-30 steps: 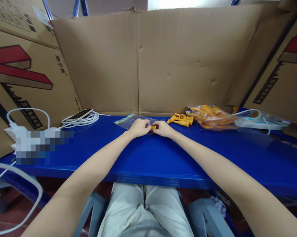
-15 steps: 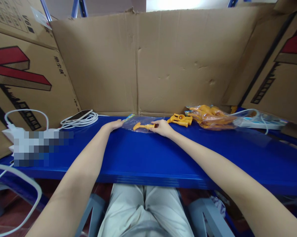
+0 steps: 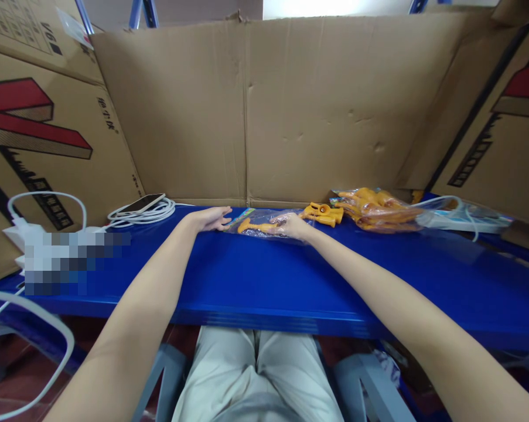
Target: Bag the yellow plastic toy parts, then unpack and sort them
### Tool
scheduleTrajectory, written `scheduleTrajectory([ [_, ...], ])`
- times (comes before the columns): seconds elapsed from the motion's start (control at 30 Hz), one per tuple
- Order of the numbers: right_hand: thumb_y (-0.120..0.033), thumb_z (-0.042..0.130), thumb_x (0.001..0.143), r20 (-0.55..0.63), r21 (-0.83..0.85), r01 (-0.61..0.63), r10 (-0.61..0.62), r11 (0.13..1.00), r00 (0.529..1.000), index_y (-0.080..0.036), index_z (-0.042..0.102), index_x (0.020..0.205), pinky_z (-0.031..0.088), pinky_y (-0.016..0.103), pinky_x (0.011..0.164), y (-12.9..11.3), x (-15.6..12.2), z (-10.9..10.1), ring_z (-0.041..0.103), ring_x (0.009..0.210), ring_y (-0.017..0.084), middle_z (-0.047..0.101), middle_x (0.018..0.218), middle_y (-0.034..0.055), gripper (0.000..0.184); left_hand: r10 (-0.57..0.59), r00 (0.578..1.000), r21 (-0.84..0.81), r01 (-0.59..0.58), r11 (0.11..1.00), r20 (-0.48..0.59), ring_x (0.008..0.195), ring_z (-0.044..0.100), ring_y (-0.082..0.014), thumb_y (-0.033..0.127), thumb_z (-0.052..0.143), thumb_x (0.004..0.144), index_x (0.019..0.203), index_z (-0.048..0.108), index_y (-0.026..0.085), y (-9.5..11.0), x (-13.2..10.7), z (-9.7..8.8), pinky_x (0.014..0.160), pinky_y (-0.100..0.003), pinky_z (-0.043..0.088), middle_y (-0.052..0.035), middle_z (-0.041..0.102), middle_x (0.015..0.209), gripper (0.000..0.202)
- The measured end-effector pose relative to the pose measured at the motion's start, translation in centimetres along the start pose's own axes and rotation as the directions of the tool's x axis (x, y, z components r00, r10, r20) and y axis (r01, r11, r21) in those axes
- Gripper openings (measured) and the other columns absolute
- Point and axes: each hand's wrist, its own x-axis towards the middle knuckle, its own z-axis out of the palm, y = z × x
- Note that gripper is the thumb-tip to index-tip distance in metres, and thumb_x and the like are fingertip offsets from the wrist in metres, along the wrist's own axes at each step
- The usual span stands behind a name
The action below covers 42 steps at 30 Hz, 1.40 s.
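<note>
Yellow plastic toy part (image 3: pixel 251 226): lying with one end under curled right hand (image 3: pixel 290 225), clamped or loose, cannot tell; resting in or on clear bag (image 3: pixel 264 217), beside spread-fingered left hand (image 3: pixel 214 218). Possibly snagging the bag if dragging askew, or nudging loose yellow toy piece (image 3: pixel 328 214) just rightward.

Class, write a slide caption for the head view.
Over a blue table, left hand by the printed end of a clear bag, right hand at its other end, orange piece between.
</note>
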Motion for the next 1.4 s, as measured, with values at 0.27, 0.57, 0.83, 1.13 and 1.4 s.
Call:
scheduleTrajectory([
  [0.27, -0.013, 0.074, 0.068, 0.215, 0.217, -0.097, 0.049, 0.971, 0.975, -0.011, 0.067, 0.113, 0.049, 0.033, 0.092, -0.4, -0.4, -0.1, 0.065, 0.095, 0.020, 0.071, 0.103, 0.0102, 0.046, -0.009, 0.983, -0.017, 0.006, 1.000, -0.182, 0.107, 0.064, -0.0258, 0.038, 0.026, 0.095, 0.146, 0.028, 0.017, -0.1, 0.6, 0.2, 0.088, -0.033, 0.047, -0.0192, 0.041, 0.144, 0.055],
  [0.57, -0.009, 0.069, 0.069, 0.247, 0.349, -0.099, 0.010, 0.932, 0.969, -0.017, 0.072, 0.102, 0.046, 0.036, 0.097, -0.1, -0.5, 0.7, 0.065, 0.095, 0.018, 0.073, 0.095, 0.0039, 0.034, 0.303, 0.821, 0.284, -0.180, 0.942, -0.483, 0.078, 0.071, -0.0188, 0.027, 0.044, 0.088, 0.121, 0.054, 0.011, -1.1, 2.4, 1.4, 0.072, -0.028, 0.053, -0.0150, 0.066, 0.116, 0.038],
  [0.83, -0.013, 0.066, 0.072, 0.288, 0.353, -0.040, -0.068, 0.935, 0.955, -0.019, 0.073, 0.101, 0.041, 0.036, 0.101, 0.1, -0.7, 0.0, 0.063, 0.103, 0.018, 0.072, 0.106, 0.0041, 0.031, 0.586, 0.768, 0.678, -0.289, 0.675, -0.257, 0.127, 0.048, -0.0250, 0.030, 0.063, 0.073, 0.111, 0.067, 0.020, -2.0, 4.4, 3.1, 0.108, -0.037, 0.034, -0.0079, 0.057, 0.133, 0.039],
  [1.13, -0.013, 0.065, 0.073, 0.260, 0.318, -0.071, -0.015, 0.945, 0.965, -0.015, 0.073, 0.098, 0.048, 0.031, 0.091, -0.2, -0.1, 0.0, 0.066, 0.091, 0.016, 0.073, 0.095, 0.0057, 0.026, 0.453, 0.815, 0.635, -0.140, 0.759, -0.362, 0.109, 0.061, -0.0255, 0.012, 0.065, 0.062, 0.110, 0.068, 0.023, -1.9, 4.0, 2.0, 0.091, -0.030, 0.048, -0.0050, 0.069, 0.114, 0.050],
  [1.4, -0.017, 0.051, 0.084, -0.328, -0.572, -0.314, 0.139, 0.758, 0.934, -0.010, 0.070, 0.098, 0.047, 0.037, 0.083, 1.7, 0.0, -5.9, 0.065, 0.096, 0.028, 0.070, 0.100, 0.0182, 0.024, 0.341, 0.848, 0.576, -0.052, 0.816, -0.406, 0.106, 0.063, -0.0204, -0.002, 0.052, 0.056, 0.110, 0.068, 0.015, -2.4, 3.2, 0.2, 0.087, -0.021, 0.048, -0.0079, 0.068, 0.117, 0.059],
])
